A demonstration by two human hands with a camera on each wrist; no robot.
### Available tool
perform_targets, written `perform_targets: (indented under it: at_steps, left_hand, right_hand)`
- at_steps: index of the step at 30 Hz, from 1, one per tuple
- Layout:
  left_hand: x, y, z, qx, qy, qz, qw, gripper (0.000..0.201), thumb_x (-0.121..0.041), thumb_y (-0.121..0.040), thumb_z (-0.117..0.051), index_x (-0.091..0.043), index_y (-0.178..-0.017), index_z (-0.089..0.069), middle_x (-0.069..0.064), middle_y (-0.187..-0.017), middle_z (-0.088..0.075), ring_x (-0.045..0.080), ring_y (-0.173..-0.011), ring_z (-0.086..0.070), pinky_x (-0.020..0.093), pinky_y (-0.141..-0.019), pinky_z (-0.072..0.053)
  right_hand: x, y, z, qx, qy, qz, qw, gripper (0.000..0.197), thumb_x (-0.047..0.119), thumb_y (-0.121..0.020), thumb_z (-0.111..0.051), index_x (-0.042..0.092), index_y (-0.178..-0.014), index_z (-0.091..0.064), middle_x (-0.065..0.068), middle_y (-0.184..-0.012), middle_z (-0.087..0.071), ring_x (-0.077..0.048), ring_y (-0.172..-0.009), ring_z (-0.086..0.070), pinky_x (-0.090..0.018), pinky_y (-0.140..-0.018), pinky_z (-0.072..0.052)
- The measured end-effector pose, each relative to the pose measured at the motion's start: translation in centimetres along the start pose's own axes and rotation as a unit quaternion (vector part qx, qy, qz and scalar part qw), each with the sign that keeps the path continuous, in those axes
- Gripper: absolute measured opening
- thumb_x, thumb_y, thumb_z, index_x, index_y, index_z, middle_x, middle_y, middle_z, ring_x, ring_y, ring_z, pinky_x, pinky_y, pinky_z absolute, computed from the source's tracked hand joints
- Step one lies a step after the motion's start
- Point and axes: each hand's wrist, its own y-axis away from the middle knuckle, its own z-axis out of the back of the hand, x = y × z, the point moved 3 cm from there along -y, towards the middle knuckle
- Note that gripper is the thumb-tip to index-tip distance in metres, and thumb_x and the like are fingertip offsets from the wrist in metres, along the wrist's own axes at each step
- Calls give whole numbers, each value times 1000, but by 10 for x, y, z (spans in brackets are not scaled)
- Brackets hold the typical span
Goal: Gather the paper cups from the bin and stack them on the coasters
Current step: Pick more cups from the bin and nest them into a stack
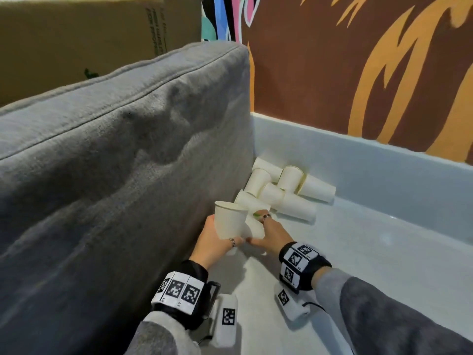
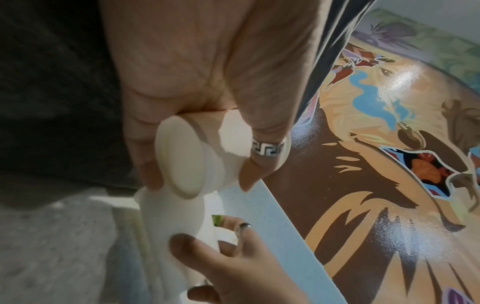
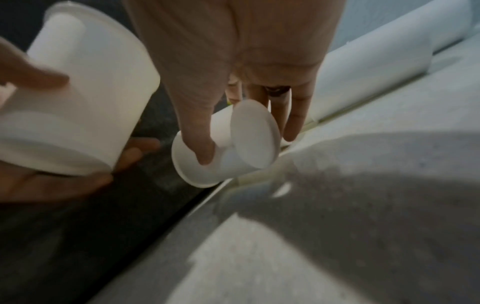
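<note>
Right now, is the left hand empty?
No, the left hand grips an upright paper cup, its fingers and thumb curled round the cup's lower part.

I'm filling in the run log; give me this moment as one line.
stage: gathering | left hand: holds upright cup | right hand: grips lying cup | cup pile: in bin corner | coasters: unseen

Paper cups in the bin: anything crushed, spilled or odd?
Nothing looks damaged. The loose cups lie tipped in a jumble against the bin wall. The left hand grips one cup; the right hand grips another.
</note>
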Motion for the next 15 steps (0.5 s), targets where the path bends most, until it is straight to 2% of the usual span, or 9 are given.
perform_targets:
  at_steps: [1, 4, 6, 9, 10, 12, 14, 15]
  left_hand:
    - [3, -2, 1, -17, 3, 0, 1000, 33, -1, -66, -76, 4, -93, -56, 6, -77, -56, 13, -68, -53, 23, -58, -42]
    - [6, -7, 0, -44, 10, -2, 999, 65, -27, -55, -82, -5, -109, -53, 8, -96, -62, 19, -84, -62, 27, -66, -46]
    - [1, -8, -4, -51, 6, -2, 999, 70, -30, -52, -79, -7, -111, -50, 8, -98, -60, 15, -83, -60, 27, -66, -45]
    - [-13, -9, -11, -39, 2, -6, 999, 69, -29, -52, -76, -10, -112, -49, -1, -89, -56, 13, -77, -54, 27, -64, -42]
    - [-16, -10, -15, -28, -5, -10, 1000, 67, -29, -52, -76, -9, -111, -50, -2, -85, -54, 13, -73, -52, 27, -61, -40]
    - [-23, -11, -24, -12, -19, -15, 1000, 65, -29, -53, -74, -6, -108, -50, 2, -80, -52, 13, -68, -49, 26, -57, -38]
    - [-32, -9, -33, 4, -20, -23, 1000, 63, -26, -55, -73, -5, -108, -48, 15, -84, -53, 13, -68, -48, 27, -57, -39]
    - [-38, -6, -37, 10, -21, -31, 999, 61, -23, -57, -74, -8, -110, -47, 14, -88, -55, 14, -70, -50, 28, -58, -41]
  right_hand:
    - [0, 4, 5, 0, -3, -5, 1000, 72, 32, -76, -73, 16, -135, -33, -8, -126, -56, -24, -114, -55, -35, -96, -45]
    - [3, 20, 31, -19, -27, 1, 999, 77, 28, -78, -73, 18, -137, -26, -10, -129, -54, -25, -115, -54, -36, -98, -44]
    - [7, 33, 53, -44, -51, 6, 998, 79, 25, -79, -73, 18, -139, -22, -8, -127, -52, -25, -115, -53, -30, -96, -42]
    - [20, 50, 90, -102, -103, 23, 989, 84, 18, -78, -74, 17, -140, -18, 2, -106, -53, -23, -103, -56, -23, -81, -45]
    - [25, 55, 101, -127, -145, 40, 980, 85, 12, -76, -75, 16, -139, -17, 7, -101, -49, -19, -98, -57, -18, -74, -47]
    - [35, 63, 119, -173, -228, 92, 954, 87, -1, -73, -74, 18, -136, -17, 14, -104, -44, -7, -96, -54, -10, -68, -49]
    - [44, 70, 132, -215, -287, 154, 921, 91, -8, -72, -73, 27, -134, -17, 20, -115, -40, 3, -103, -50, -7, -73, -47]
    - [48, 72, 136, -231, -318, 178, 902, 93, -9, -71, -73, 31, -134, -18, 23, -119, -38, 7, -106, -48, -8, -77, -47]
